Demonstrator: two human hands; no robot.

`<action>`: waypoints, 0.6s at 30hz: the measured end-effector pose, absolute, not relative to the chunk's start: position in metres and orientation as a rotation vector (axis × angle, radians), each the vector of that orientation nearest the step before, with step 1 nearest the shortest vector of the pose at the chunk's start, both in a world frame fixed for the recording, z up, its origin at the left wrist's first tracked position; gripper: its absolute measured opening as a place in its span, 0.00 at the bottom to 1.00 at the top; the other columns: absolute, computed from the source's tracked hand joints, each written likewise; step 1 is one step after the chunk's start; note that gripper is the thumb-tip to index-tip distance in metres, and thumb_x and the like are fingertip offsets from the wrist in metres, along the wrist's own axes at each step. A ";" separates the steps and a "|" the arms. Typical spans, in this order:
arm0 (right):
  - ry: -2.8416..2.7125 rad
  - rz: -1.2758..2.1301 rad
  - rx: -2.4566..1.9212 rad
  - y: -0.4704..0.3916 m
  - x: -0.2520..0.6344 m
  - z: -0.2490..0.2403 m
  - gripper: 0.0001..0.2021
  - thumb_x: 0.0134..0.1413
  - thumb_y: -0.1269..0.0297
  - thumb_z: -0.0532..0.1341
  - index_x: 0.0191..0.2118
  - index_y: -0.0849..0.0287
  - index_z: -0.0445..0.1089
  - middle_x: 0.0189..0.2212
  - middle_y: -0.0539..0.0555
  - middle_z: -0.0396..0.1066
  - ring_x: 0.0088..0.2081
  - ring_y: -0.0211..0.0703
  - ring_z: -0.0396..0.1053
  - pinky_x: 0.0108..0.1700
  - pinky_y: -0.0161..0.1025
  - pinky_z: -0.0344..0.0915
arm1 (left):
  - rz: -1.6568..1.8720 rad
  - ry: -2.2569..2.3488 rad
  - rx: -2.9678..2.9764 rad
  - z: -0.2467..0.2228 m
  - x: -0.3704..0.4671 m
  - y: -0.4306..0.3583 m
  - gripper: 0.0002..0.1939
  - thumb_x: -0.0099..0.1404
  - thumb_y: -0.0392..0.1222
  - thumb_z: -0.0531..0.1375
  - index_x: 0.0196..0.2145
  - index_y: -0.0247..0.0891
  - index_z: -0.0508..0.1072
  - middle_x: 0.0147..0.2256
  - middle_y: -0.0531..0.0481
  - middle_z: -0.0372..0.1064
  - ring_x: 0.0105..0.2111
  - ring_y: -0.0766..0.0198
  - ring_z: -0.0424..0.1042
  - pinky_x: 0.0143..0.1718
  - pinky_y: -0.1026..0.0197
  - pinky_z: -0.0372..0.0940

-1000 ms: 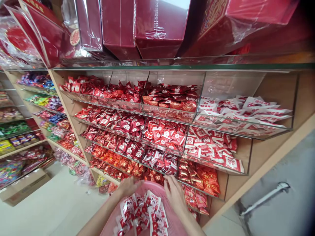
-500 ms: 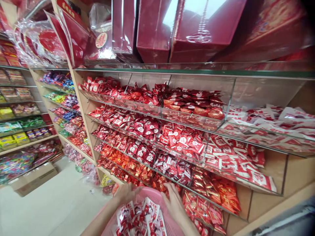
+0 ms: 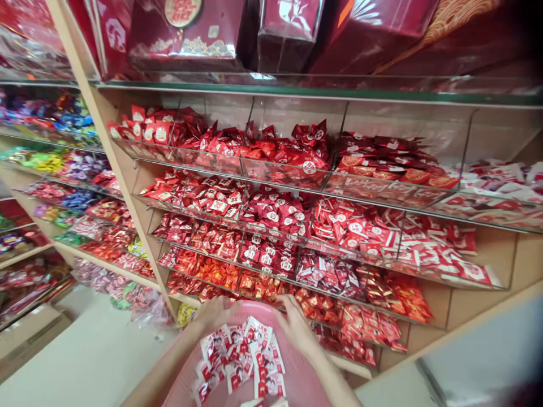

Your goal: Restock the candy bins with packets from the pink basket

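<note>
A pink plastic basket (image 3: 297, 370) is at the bottom of the view, tilted so that I look into it. Several white-and-red printed packets (image 3: 265, 362) lie loose inside. My left hand (image 3: 215, 315) is closed on the basket's far left rim, its fingertips partly blurred. On the far right rim, my right hand (image 3: 292, 321) grips with its fingers curled over the edge. Just beyond the basket are the lower shelf bins, filled with orange-red wrapped sweets (image 3: 263, 285).
Tiered clear-fronted bins hold red wrapped sweets (image 3: 280, 217). Dark red gift boxes (image 3: 186, 34) stand on the glass shelf (image 3: 297, 90) above. A wooden upright (image 3: 112, 152) divides off colourful sweets (image 3: 80, 164) at left. A cardboard box (image 3: 34, 339) sits on the pale floor (image 3: 106, 345).
My view has turned to the right and closer to the shelves, which appear shifted. The basket, still between both hands, now shows more of its inside, and its packets have shifted.
</note>
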State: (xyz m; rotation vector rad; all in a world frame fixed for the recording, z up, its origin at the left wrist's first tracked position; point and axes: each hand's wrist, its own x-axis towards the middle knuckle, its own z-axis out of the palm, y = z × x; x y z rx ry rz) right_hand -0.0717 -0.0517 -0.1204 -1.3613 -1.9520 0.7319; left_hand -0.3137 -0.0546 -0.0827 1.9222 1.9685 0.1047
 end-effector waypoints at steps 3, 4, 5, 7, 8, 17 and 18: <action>-1.908 0.742 -1.445 -0.059 -0.080 -0.124 0.18 0.58 0.60 0.52 0.51 0.61 0.63 0.49 0.60 0.65 0.51 0.48 0.65 0.53 0.43 0.61 | 0.047 1.897 1.989 -0.083 -0.323 -0.044 0.36 0.61 0.67 0.38 0.31 0.38 0.76 0.36 0.37 0.77 0.40 0.47 0.75 0.37 0.55 0.63; -1.891 0.745 -1.468 -0.061 -0.082 -0.124 0.18 0.58 0.60 0.52 0.52 0.61 0.63 0.49 0.61 0.65 0.50 0.48 0.66 0.52 0.43 0.62 | 0.031 1.880 2.008 -0.083 -0.325 -0.042 0.36 0.61 0.67 0.38 0.31 0.38 0.76 0.35 0.36 0.77 0.40 0.46 0.75 0.37 0.55 0.63; -1.874 0.749 -1.487 -0.064 -0.084 -0.124 0.18 0.58 0.59 0.52 0.52 0.61 0.63 0.49 0.61 0.65 0.49 0.48 0.67 0.51 0.44 0.63 | 0.018 1.868 2.022 -0.082 -0.326 -0.040 0.36 0.61 0.67 0.38 0.31 0.38 0.76 0.35 0.36 0.77 0.40 0.46 0.75 0.37 0.54 0.63; -1.854 0.755 -1.504 -0.068 -0.086 -0.123 0.18 0.58 0.60 0.53 0.52 0.60 0.63 0.49 0.60 0.65 0.49 0.47 0.67 0.51 0.43 0.63 | 0.011 1.844 2.034 -0.079 -0.329 -0.039 0.36 0.61 0.67 0.38 0.31 0.38 0.76 0.36 0.36 0.77 0.40 0.46 0.75 0.38 0.54 0.63; -1.852 0.758 -1.502 -0.069 -0.087 -0.121 0.18 0.57 0.60 0.53 0.52 0.60 0.63 0.49 0.60 0.65 0.49 0.47 0.67 0.51 0.43 0.62 | 0.014 1.831 2.037 -0.078 -0.330 -0.039 0.36 0.61 0.67 0.38 0.32 0.38 0.75 0.36 0.36 0.77 0.40 0.46 0.74 0.38 0.54 0.63; -1.976 0.804 -1.526 -0.070 -0.082 -0.102 0.21 0.57 0.61 0.54 0.55 0.60 0.61 0.51 0.61 0.66 0.50 0.48 0.67 0.51 0.44 0.61 | 0.072 1.807 1.991 -0.089 -0.328 -0.037 0.35 0.60 0.68 0.40 0.31 0.38 0.75 0.36 0.36 0.77 0.40 0.45 0.74 0.39 0.53 0.63; -1.997 0.816 -1.545 -0.070 -0.076 -0.101 0.22 0.57 0.59 0.54 0.56 0.60 0.60 0.51 0.61 0.67 0.51 0.48 0.66 0.51 0.44 0.61 | 0.073 1.797 1.992 -0.090 -0.323 -0.036 0.36 0.60 0.68 0.39 0.32 0.38 0.75 0.36 0.37 0.77 0.40 0.45 0.74 0.39 0.53 0.64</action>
